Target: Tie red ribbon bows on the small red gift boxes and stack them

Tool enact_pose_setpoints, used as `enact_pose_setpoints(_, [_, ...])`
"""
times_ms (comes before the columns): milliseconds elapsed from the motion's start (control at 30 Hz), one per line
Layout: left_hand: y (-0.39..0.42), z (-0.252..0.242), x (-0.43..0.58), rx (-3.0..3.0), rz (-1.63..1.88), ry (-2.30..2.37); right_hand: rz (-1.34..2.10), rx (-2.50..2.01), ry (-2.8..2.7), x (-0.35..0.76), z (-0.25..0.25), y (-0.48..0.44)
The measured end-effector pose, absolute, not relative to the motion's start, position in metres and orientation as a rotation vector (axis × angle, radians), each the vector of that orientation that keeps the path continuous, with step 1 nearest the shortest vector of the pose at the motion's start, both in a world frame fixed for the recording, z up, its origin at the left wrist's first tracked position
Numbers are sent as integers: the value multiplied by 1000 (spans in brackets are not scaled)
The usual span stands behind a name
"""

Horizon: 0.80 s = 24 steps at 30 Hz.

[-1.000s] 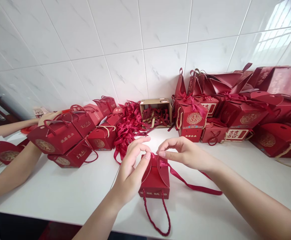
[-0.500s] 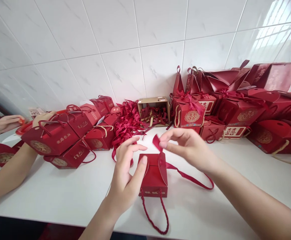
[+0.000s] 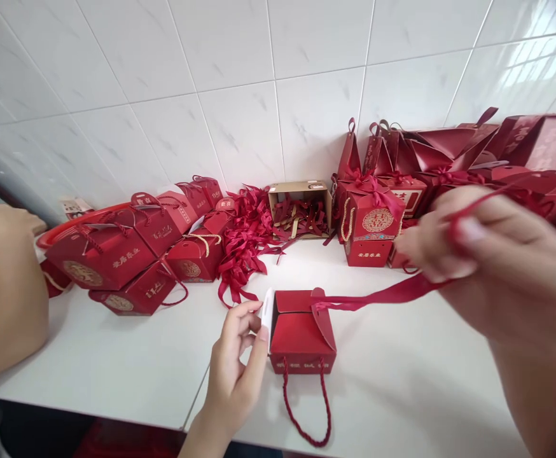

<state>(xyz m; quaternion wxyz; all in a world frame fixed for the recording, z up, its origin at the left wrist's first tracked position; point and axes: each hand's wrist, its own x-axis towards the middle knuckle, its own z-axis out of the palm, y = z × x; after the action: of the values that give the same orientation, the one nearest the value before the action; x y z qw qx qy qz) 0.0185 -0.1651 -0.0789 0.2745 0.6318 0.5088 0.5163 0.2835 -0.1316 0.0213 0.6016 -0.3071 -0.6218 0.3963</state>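
A small red gift box (image 3: 303, 331) with a twisted red cord handle (image 3: 301, 429) stands on the white table in front of me. Its left flap (image 3: 267, 321) is raised, showing a white inner face, and my left hand (image 3: 240, 356) pinches that flap between thumb and fingers. The right flap (image 3: 324, 324) lies folded over the top. A red ribbon (image 3: 383, 298) passes through the hole in this flap and stretches right to my right hand (image 3: 492, 254), which is closed on it and blurred by motion.
Stacked red boxes (image 3: 111, 254) stand at the left, with another person's arm (image 3: 18, 280) beyond them. Loose red ribbons (image 3: 247, 235) lie beside an open cardboard box (image 3: 326, 197) of ribbon pieces. More red boxes (image 3: 376, 219) line the tiled wall at the right.
My right hand has moved right and toward me, drawing the ribbon out straight. My left hand has shifted left, and the box's left flap is now lifted outward. The other person's arm has moved left.
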Motion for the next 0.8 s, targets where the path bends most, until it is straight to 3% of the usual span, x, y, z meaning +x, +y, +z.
enact_pose_setpoints(300, [-177, -87, 42, 1488, 1491, 1216, 1131, -989, -2096, 212, -14, -116])
enact_pose_setpoints(800, [-184, -85, 47, 1566, 1417, 1152, 1254, -1081, -2179, 216, -14, -118])
